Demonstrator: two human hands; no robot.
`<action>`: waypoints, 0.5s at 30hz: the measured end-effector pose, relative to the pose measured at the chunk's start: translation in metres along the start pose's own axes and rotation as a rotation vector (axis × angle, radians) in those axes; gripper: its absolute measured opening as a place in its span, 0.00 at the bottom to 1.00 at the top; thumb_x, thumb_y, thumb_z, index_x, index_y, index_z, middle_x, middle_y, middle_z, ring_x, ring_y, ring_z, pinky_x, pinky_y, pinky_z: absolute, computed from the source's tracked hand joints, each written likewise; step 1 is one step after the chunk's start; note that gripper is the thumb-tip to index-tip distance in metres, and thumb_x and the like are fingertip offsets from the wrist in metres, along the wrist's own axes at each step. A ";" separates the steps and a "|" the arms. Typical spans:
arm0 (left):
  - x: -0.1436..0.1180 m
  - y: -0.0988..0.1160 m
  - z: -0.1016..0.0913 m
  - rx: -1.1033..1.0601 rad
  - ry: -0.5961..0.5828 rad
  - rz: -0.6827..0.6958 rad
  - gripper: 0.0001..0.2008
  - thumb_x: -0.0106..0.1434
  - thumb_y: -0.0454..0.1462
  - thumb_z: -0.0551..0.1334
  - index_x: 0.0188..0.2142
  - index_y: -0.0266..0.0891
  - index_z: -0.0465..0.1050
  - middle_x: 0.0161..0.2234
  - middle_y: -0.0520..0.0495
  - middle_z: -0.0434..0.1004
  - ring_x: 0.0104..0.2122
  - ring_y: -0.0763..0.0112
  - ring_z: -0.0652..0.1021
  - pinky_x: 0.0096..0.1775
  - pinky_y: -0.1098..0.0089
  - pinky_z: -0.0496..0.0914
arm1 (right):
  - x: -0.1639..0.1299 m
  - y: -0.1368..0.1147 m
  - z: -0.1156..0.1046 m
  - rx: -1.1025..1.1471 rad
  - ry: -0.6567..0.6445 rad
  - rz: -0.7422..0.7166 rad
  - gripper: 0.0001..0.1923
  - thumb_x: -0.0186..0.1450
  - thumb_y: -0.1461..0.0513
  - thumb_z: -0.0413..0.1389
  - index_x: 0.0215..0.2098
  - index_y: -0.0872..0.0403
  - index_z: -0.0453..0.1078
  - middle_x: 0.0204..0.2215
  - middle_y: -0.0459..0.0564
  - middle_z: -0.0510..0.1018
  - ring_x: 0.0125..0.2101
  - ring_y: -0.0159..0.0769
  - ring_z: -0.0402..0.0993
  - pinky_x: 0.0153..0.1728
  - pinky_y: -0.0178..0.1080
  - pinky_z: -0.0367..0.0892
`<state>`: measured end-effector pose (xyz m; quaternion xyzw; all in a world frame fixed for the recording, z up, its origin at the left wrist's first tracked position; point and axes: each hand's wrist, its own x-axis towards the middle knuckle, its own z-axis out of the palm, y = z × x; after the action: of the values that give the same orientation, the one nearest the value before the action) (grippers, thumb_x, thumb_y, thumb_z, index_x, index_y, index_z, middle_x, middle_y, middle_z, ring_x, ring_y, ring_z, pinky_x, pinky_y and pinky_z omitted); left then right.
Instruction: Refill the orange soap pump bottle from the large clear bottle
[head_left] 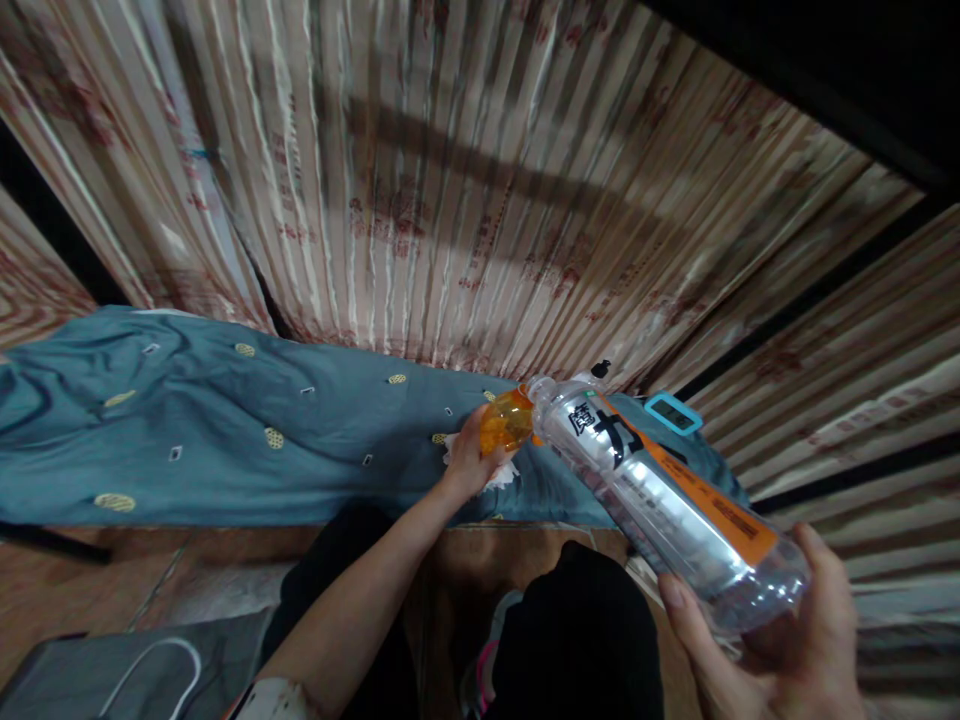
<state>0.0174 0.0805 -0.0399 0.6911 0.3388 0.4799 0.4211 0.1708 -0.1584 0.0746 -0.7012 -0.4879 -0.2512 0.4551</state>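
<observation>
Your right hand (pixel 780 640) runs off the bottom edge, wrist out of view. Your left-hand fingers (pixel 469 450) hide part of the orange cap (pixel 506 420); whether it sits tight on the bottle (pixel 660 490) can't be told. Label print on the bottle mostly too blurred to read. Small teal device (pixel 673 412) behind the bottle half hidden, display unreadable. Grey bag (pixel 135 670) cut by the bottom edge. White scrap (pixel 501 478) under your left hand mostly covered

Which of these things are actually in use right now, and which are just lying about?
In use:
- clear plastic bottle, base in right hand
- orange cap, gripped by left hand

Lying about:
- teal blanket
- blue-framed digital device
- grey bag on floor
</observation>
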 end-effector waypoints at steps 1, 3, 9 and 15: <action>0.000 0.000 0.000 -0.003 0.003 0.001 0.30 0.61 0.44 0.61 0.63 0.41 0.64 0.62 0.37 0.72 0.60 0.51 0.74 0.62 0.49 0.66 | -0.001 0.001 0.000 -0.009 0.007 0.013 0.52 0.54 0.46 0.70 0.70 0.57 0.59 0.44 0.59 0.79 0.35 0.46 0.80 0.31 0.42 0.76; 0.001 0.002 0.000 -0.011 0.010 0.001 0.31 0.60 0.45 0.62 0.62 0.41 0.64 0.61 0.36 0.72 0.57 0.51 0.75 0.61 0.49 0.68 | -0.002 0.003 0.000 0.000 0.004 0.040 0.53 0.54 0.46 0.70 0.70 0.57 0.59 0.44 0.59 0.79 0.35 0.46 0.80 0.31 0.42 0.76; 0.000 0.008 0.001 -0.044 0.024 -0.008 0.31 0.59 0.45 0.65 0.61 0.42 0.65 0.59 0.37 0.74 0.55 0.52 0.77 0.59 0.51 0.70 | -0.002 0.002 -0.001 0.024 -0.005 0.035 0.53 0.54 0.45 0.69 0.71 0.57 0.58 0.47 0.60 0.78 0.36 0.46 0.80 0.32 0.42 0.78; 0.000 0.007 0.002 -0.047 0.029 0.003 0.31 0.59 0.46 0.65 0.60 0.41 0.65 0.58 0.37 0.75 0.56 0.51 0.77 0.60 0.50 0.69 | -0.001 0.005 0.000 0.024 -0.018 0.062 0.54 0.53 0.45 0.70 0.70 0.56 0.59 0.51 0.62 0.77 0.38 0.48 0.80 0.34 0.45 0.78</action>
<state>0.0193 0.0773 -0.0340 0.6747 0.3325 0.4980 0.4315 0.1750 -0.1597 0.0716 -0.7125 -0.4731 -0.2249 0.4669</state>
